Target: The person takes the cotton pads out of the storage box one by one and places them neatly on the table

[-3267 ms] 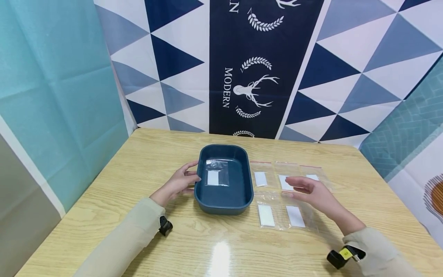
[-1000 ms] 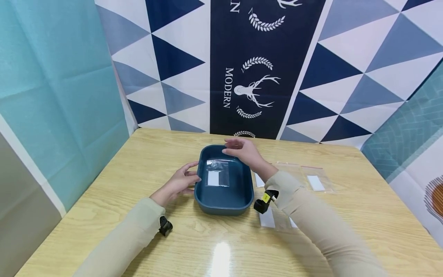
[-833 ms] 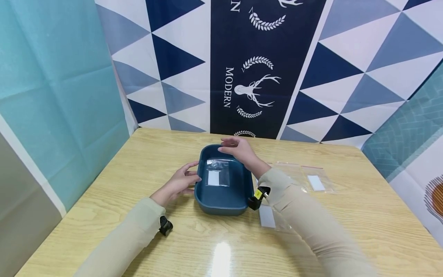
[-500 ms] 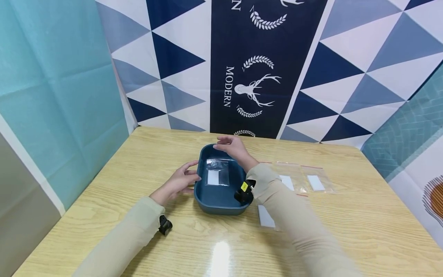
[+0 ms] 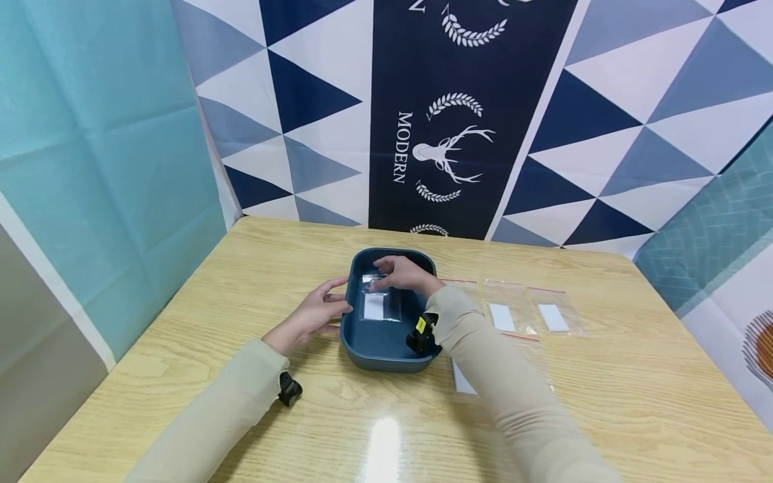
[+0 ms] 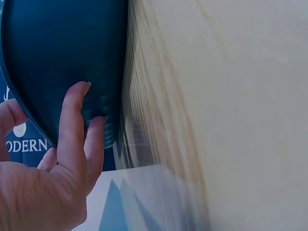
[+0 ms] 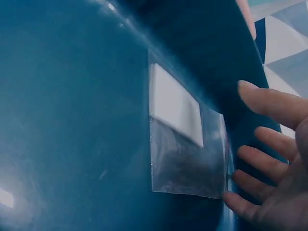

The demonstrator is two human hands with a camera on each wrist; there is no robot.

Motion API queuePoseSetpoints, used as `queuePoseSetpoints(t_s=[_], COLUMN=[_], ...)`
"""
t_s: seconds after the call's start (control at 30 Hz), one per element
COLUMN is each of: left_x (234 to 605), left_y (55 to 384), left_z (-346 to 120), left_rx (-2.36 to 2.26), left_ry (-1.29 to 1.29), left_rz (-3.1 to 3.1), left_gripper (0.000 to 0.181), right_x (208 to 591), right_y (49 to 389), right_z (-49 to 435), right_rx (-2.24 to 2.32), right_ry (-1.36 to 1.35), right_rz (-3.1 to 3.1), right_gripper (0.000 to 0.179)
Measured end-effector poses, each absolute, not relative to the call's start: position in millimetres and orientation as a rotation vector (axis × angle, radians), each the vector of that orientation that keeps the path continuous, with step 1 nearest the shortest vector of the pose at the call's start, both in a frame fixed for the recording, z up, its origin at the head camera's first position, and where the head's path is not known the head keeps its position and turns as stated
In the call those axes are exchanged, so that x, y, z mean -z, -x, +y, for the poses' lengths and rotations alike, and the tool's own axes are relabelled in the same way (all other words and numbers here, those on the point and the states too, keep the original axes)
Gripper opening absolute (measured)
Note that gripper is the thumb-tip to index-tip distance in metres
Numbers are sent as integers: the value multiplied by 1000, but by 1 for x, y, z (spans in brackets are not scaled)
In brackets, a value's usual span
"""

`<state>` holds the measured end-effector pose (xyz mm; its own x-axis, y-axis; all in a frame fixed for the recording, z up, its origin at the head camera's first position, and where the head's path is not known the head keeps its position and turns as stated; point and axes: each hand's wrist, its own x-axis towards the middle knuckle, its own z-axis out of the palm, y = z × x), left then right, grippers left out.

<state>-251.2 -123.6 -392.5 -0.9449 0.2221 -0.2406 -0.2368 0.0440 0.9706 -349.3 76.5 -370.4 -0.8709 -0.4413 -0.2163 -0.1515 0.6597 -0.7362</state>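
A dark blue rectangular tub [image 5: 391,365] stands on the table. In it lies a clear zip bag [image 7: 185,166] with a flat white piece [image 7: 175,103] inside. My left hand [image 5: 311,312] touches the tub's left side, fingers spread along the outer wall in the left wrist view. The right hand [image 5: 403,275] is inside the tub, its fingers loosely bent and apart at the zip end of the bag. In the right wrist view its fingertips [image 7: 248,89] point toward the bag with nothing gripped.
Right of the tub lie several more zip bags with white pieces, among them a middle bag [image 5: 501,316], a far right bag [image 5: 551,318] and a near bag [image 5: 462,377]. My right sleeve [image 5: 507,376] covers part of them. A patterned cloth [image 5: 314,121] hangs behind the table.
The right hand has moved from above the bags on the right to the tub's far rim, then down inside to the bag. The left hand keeps its place on the tub.
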Motion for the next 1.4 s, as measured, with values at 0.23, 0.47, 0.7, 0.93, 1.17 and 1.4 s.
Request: queuePoseSetpoints(t_s=[0.23, 0.47, 0.7, 0.93, 1.17, 1.4], left_x=[393, 391, 394, 393, 392, 391], left_y=[251, 249, 251, 250, 250, 250], left_z=[-123, -122, -123, -124, -124, -123], left_rx=[-1961, -1950, -1946, -1946, -1945, -1945], left_ry=[-2, -13, 15, -16, -12, -7], left_rz=[2011, 2029, 2050, 2035, 2031, 2028], left_gripper=[63, 62, 62, 63, 64, 63], right_x=[371, 375, 374, 374, 373, 370], right_y=[347, 350, 348, 349, 347, 349], right_z=[77, 80, 77, 76, 75, 81], right_rx=[815, 510, 454, 415, 458, 669], right_ry=[605, 716, 715, 777, 876, 897], right_rz=[2400, 2303, 2392, 2442, 2551, 2555], right_gripper=[73, 97, 85, 75, 63, 58])
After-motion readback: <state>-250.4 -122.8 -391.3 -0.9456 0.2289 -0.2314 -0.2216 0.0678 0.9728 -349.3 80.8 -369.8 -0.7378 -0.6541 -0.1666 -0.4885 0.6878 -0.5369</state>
